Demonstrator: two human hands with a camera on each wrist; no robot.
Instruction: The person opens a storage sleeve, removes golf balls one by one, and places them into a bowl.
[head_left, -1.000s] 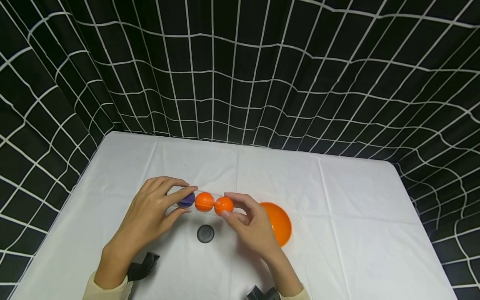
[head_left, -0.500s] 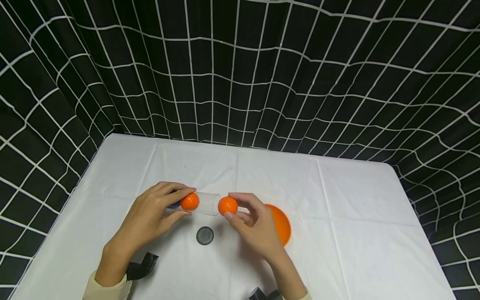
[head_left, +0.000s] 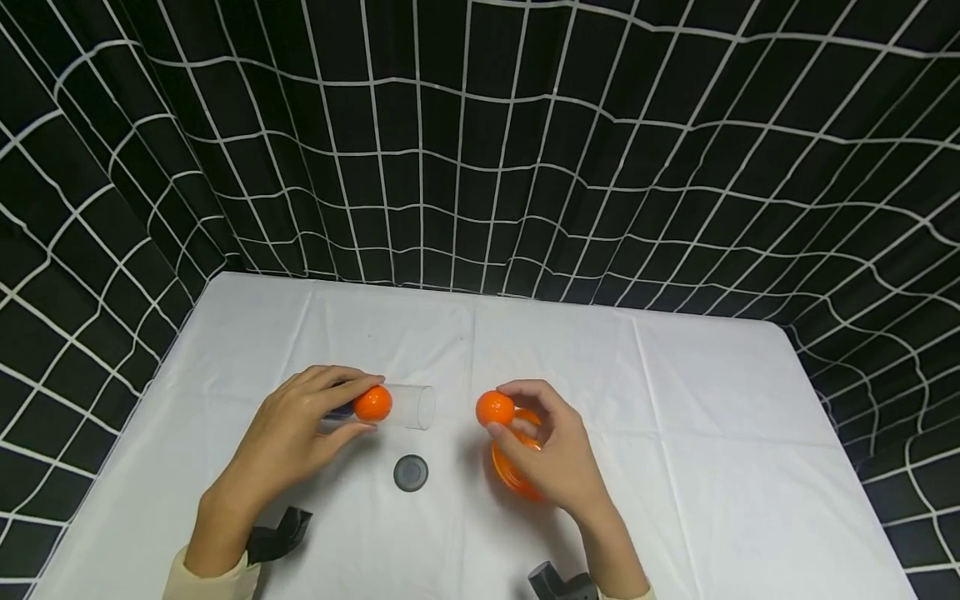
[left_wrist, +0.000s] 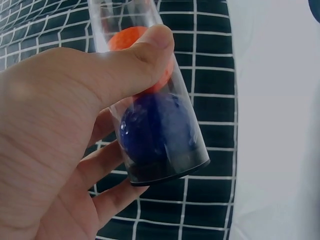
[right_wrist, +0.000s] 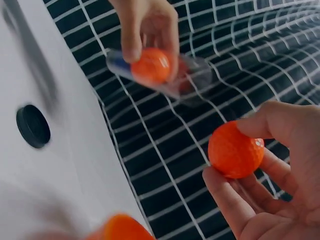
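Note:
In the head view my left hand (head_left: pixel 296 425) grips a clear plastic tube (head_left: pixel 408 407) lying sideways, its uncapped end facing right. Inside it, an orange ball (head_left: pixel 372 403) sits between finger and thumb. A dark blue ball (left_wrist: pixel 157 127) lies behind that one, against the tube's black-capped end (left_wrist: pixel 170 171) in the left wrist view. My right hand (head_left: pixel 562 454) pinches another orange ball (head_left: pixel 495 408), apart from the tube's mouth. That ball's surface looks dimpled like a golf ball in the right wrist view. Beneath the right hand stands an orange bowl (head_left: pixel 517 475), partly covered by it.
A round black cap (head_left: pixel 411 472) lies on the white tablecloth (head_left: pixel 712 433) between the hands. Black wrist mounts (head_left: pixel 279 536) sit under both wrists. A black curtain with a white grid (head_left: pixel 480 167) encloses the table's back and sides.
My right hand has drawn its orange ball out of the tube's mouth and moved right, over the bowl. The other orange ball slid left inside the tube. The left hand stays nearly still.

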